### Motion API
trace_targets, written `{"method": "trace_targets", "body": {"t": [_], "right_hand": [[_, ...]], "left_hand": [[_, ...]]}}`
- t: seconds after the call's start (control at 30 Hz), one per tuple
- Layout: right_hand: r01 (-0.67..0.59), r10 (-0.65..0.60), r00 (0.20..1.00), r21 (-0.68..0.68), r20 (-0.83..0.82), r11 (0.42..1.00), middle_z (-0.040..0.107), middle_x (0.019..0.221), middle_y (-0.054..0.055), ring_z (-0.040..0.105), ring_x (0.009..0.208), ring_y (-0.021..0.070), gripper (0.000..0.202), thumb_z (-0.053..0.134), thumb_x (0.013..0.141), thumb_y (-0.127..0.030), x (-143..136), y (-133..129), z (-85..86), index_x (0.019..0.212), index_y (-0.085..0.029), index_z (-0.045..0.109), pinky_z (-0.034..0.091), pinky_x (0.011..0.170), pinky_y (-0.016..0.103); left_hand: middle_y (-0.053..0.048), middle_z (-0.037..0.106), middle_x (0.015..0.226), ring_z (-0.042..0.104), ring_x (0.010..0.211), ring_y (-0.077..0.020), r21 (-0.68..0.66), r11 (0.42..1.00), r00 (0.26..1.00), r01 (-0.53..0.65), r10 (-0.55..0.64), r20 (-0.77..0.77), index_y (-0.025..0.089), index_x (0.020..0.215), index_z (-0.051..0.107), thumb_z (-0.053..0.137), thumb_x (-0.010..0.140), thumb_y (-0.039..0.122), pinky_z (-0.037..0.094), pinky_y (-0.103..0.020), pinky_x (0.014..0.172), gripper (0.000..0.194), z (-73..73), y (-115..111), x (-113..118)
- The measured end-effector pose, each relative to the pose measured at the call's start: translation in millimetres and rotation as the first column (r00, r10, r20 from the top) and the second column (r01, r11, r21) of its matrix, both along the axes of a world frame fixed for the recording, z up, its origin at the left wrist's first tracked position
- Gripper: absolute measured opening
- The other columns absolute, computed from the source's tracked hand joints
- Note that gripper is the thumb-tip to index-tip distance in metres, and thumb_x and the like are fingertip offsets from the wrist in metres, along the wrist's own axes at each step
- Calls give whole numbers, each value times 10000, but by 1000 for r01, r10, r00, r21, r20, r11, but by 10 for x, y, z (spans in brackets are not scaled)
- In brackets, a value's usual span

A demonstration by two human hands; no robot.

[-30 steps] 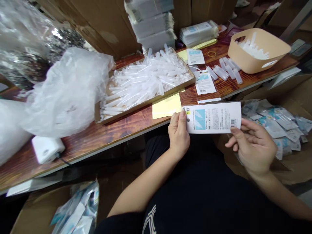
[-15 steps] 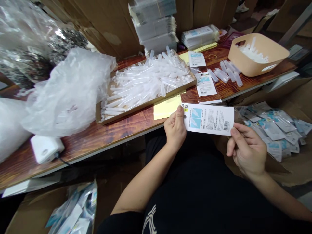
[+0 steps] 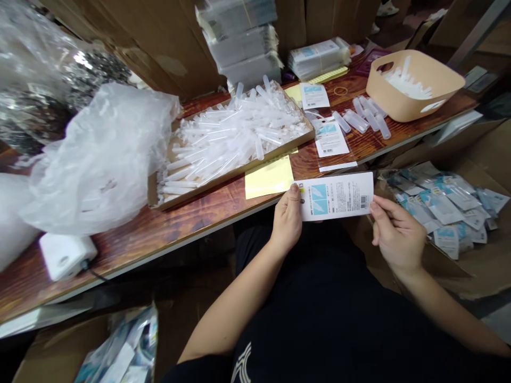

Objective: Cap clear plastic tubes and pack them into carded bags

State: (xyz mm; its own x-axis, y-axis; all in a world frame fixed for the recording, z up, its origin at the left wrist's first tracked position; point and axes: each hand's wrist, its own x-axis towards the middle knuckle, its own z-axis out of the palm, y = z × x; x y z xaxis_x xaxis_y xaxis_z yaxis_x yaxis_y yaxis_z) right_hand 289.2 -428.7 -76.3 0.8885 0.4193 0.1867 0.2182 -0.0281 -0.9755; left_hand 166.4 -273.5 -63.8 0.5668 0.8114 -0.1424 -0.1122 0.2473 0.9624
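A white printed card packet (image 3: 343, 197) with blue pictures and a barcode is stretched between my two hands, over my lap at the table's front edge. My left hand (image 3: 288, 219) pinches its left end, thumb on top. The right end is gripped between thumb and fingers of my right hand (image 3: 399, 231). Just beyond it, a bagged card (image 3: 332, 139) lies on the table, and another card (image 3: 314, 96) lies farther back. Beside them are several clear plastic tubes (image 3: 371, 114). A yellow sheet (image 3: 268, 178) sits left of the held packet.
A cardboard tray (image 3: 223, 187) heaped with tubes fills the table's middle. At the back right stands a beige basket (image 3: 399, 103). Plastic bags (image 3: 104, 154) and a white device (image 3: 66, 255) are left. Boxes of packets stand low on both sides (image 3: 475, 266) (image 3: 51, 346).
The view has shifted slightly, moving the table items left in the picture. Both hands still hold the packet, and the fingers of my right hand are drawn in closer together.
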Motion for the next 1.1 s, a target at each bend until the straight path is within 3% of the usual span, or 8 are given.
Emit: {"method": "trace_targets", "body": {"t": [0.17,0.33,0.43,0.57,0.67,0.9,1.0,1.1], "right_hand": [[-79,82,994,-33,77,996,669,608,-28,543,415,99,322,679,962,-397,-10,-18,-59,1201,-203,773,492,427,254],[-54,60,995,-70,83,996,775,971,64,561,449,72,367,765,872,-456,-24,30,-100,1118,-183,752,479,372,219],[-30,35,998,-83,58,996,769,916,45,577,454,75,326,802,834,-442,8,64,-113,1020,-180,741,479,360,196],[-33,34,999,-65,13,997,762,932,34,634,549,97,392,816,814,-390,51,87,-86,1148,-201,738,430,336,161],[-91,89,995,-53,-39,994,745,933,16,558,478,61,464,801,828,-376,62,94,-84,1258,-221,727,412,332,170],[-164,171,972,56,-162,985,790,971,43,528,408,45,389,836,787,-397,129,127,-199,1115,-197,774,474,383,214],[-204,202,969,-1,-144,979,801,980,57,601,451,79,381,785,853,-391,125,92,-121,1188,-209,766,486,395,220],[-393,382,918,-109,-105,913,806,953,60,706,582,149,502,720,918,-363,99,-86,131,1410,-275,667,520,424,238]], "left_hand": [[-60,733,693,742,640,-227,-32,999,1000,22,-22,4,182,876,667,676,729,855,573,-296,524,689,-37,-33,0],[-77,798,854,743,675,-202,-40,995,996,94,-93,18,163,898,718,897,635,648,625,-313,591,580,-33,-55,-12],[-104,816,931,766,803,-218,-17,988,988,151,-151,7,150,885,777,926,622,589,652,-330,730,533,-35,-50,-52],[-129,814,1016,779,852,-268,-154,945,957,289,-288,27,146,1007,789,895,651,626,670,-370,680,607,-66,-37,-113],[-128,817,995,785,893,-275,-153,951,963,268,-264,43,140,978,797,909,659,593,677,-383,762,566,-85,-37,-130],[-146,810,971,788,886,-297,-245,931,962,272,-272,32,105,926,791,943,645,500,701,-411,698,508,-96,-38,-134],[-150,811,974,791,865,-303,-310,923,973,230,-228,43,105,942,784,959,621,469,701,-397,652,516,-118,10,-128],[-157,812,980,792,828,-300,-361,904,973,231,-224,62,107,980,777,956,621,424,685,-357,586,511,-131,79,-132]]}}
